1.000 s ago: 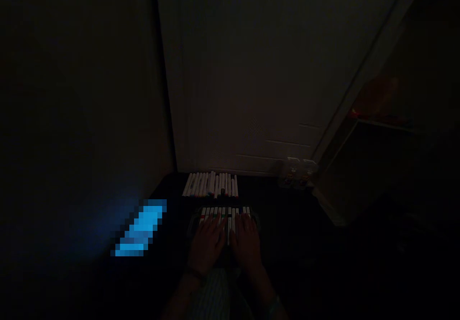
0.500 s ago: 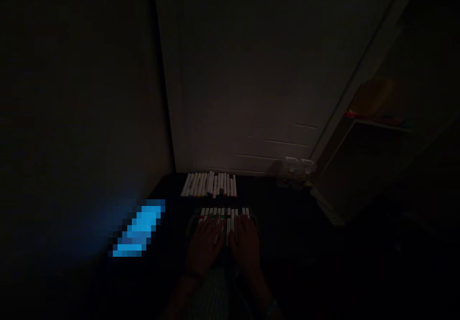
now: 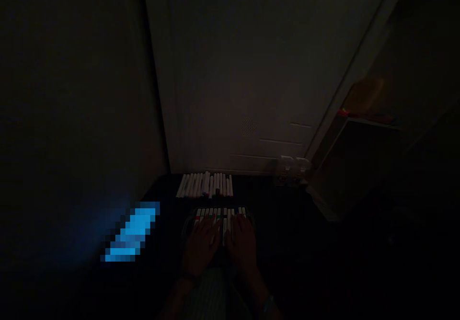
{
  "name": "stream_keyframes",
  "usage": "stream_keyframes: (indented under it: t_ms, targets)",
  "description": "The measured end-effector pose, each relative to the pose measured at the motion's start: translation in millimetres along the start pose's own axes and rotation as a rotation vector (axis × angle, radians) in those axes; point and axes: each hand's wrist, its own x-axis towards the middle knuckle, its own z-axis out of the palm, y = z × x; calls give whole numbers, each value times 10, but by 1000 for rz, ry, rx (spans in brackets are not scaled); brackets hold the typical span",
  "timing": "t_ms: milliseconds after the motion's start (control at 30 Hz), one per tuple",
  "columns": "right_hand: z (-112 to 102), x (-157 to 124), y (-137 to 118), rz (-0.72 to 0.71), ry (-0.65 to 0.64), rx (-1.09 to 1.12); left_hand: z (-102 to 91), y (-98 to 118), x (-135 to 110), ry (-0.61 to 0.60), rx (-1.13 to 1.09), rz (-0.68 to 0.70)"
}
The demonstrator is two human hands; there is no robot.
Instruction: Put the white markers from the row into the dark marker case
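Note:
In the dim head view, a row of white markers [image 3: 229, 218] with coloured bands lies side by side in what looks like a clear case [image 3: 184, 226] on the dark table. My left hand [image 3: 200, 244] rests over the left part of this row, fingers stretched forward and spread. Over the right part lies my right hand [image 3: 242, 243], its fingers also extended. Both hands seem to touch the markers without gripping any. A narrow gap between the hands shows a few markers; my palms and fingers hide the lower ends of the others.
Behind the case, a second row of white markers [image 3: 204, 186] lies near the wall [image 3: 223, 95]. A glowing blue, pixelated panel [image 3: 132, 233] is at left. Two clear containers [image 3: 286, 170] stand at the back right. Further right, a shelf [image 3: 373, 120] carries a yellowish object [image 3: 366, 94].
The whole scene has shifted slightly left in the view. Both hands stay over the markers in the case, with at most a small shift of the fingers.

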Motion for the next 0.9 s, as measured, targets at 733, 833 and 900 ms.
stream_keyframes:
  t_ms: [733, 833, 900]
  targets:
    - [-16, 16, -8, 17, 4, 7, 44, -37, -10, 43, 2, 32]
    - [-7, 15, -3, 12, 10, 3, 42, -44, -8, 26, -3, 29]
    - [-3, 13, -4, 10, 21, 0, 40, -47, -8, 23, -8, 25]
